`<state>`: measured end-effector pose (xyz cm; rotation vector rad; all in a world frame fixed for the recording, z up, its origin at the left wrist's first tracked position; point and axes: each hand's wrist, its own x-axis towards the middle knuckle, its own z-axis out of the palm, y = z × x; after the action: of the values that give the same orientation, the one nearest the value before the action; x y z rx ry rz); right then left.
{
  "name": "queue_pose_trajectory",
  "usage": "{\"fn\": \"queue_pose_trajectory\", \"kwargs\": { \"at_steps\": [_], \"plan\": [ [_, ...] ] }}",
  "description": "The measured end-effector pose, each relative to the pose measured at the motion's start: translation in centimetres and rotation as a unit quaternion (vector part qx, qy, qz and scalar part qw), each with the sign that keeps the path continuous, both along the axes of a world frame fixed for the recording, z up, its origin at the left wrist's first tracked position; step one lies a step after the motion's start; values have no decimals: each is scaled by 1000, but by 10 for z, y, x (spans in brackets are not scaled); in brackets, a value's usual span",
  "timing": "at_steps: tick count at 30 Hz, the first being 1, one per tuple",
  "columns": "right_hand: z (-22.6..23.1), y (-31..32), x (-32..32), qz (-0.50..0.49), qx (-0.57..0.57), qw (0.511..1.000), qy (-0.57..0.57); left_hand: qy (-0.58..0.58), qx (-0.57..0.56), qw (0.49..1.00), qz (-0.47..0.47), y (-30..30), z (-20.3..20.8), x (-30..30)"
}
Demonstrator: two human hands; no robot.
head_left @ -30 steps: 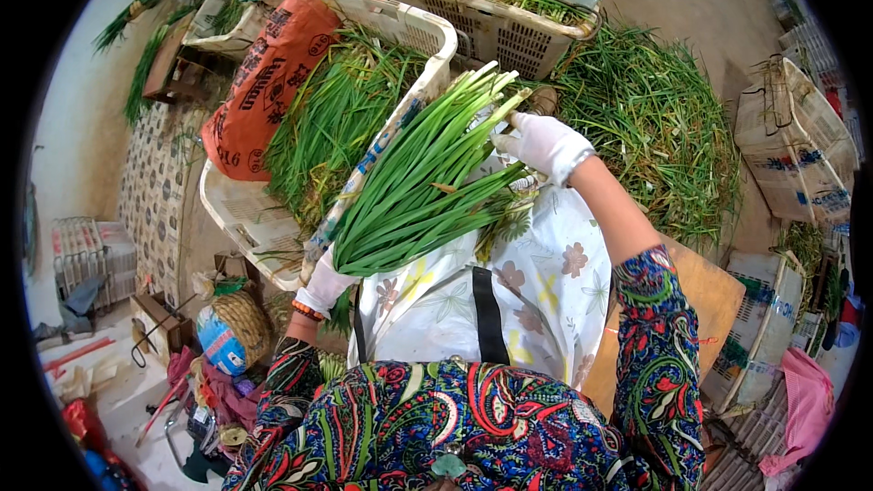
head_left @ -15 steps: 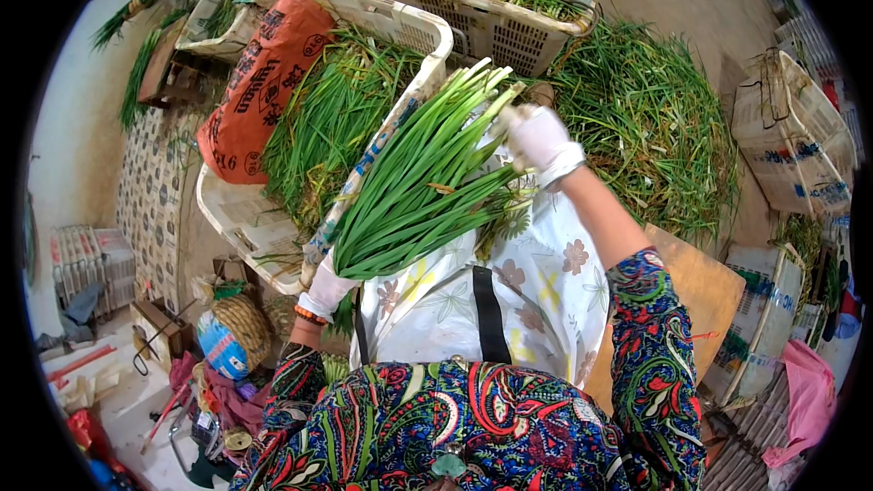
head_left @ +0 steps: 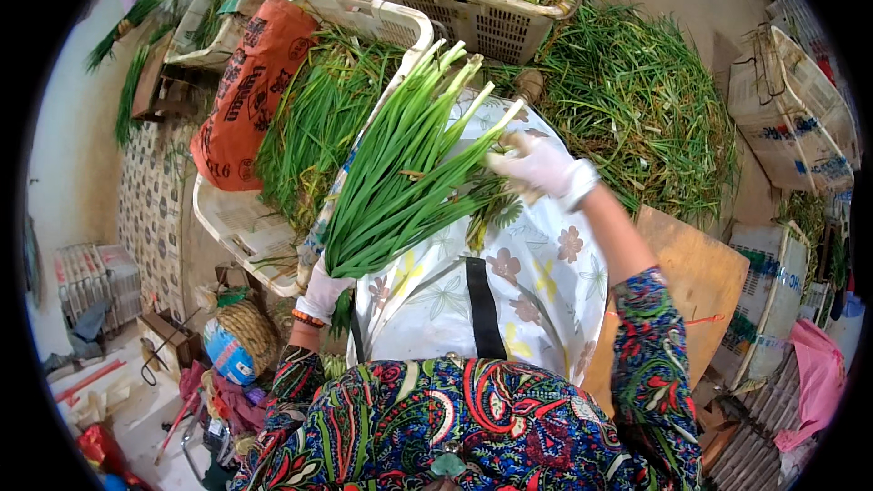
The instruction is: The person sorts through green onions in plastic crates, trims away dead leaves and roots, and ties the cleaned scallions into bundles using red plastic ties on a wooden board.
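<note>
A fanned bunch of garlic chives (head_left: 391, 173) lies slantwise over my lap, its pale stem ends pointing away and to the right. My left hand (head_left: 324, 295), in a white glove, is closed around the leafy tips at the near left. Beside the stems on the right is my right hand (head_left: 544, 167), also gloved, its fingers bent and smeared by motion. Whether it grips anything cannot be made out. Some yellowed, withered leaves (head_left: 482, 211) hang under the bunch near those fingers. A white flowered apron (head_left: 555, 264) covers my lap.
To the left, a white plastic crate (head_left: 259, 227) holds more chives, with an orange sack (head_left: 250, 95) over its side. Another crate (head_left: 482, 23) stands ahead. A heap of loose leaves (head_left: 637, 118) covers the floor at right, beyond a wooden board (head_left: 677, 286).
My right hand has moved down and slightly right, away from the stem ends. The stems have spread apart more. My left hand keeps its hold, with the bunch shifted slightly left.
</note>
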<state>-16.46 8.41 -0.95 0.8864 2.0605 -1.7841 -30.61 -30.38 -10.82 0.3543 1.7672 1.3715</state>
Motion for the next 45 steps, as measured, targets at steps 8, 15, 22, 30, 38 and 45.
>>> {"fn": "queue_pose_trajectory", "kwargs": {
  "at_steps": [8, 15, 22, 30, 38, 45],
  "plan": [
    [9, -89, -13, 176, -55, 963, 198, 230, -40, 966, -107, -3, -11, -1],
    [117, 8, 16, 70, -157, 963, 206, 201, -61, 974, -88, -8, -4, -1],
    [54, 155, 38, -218, 536, 815, 2, 182, -60, 977, -90, -13, -14, -3],
    [-84, -19, 29, 33, 410, 897, 161, 187, -63, 972, -124, -8, -11, -5],
    [-54, 16, 5, -286, 18, 913, 289, 183, -93, 973, -106, -25, -13, -2],
    [-83, 18, 2, 205, 505, 838, -27, 232, -56, 965, -110, -27, -31, -6]
  ]
}}
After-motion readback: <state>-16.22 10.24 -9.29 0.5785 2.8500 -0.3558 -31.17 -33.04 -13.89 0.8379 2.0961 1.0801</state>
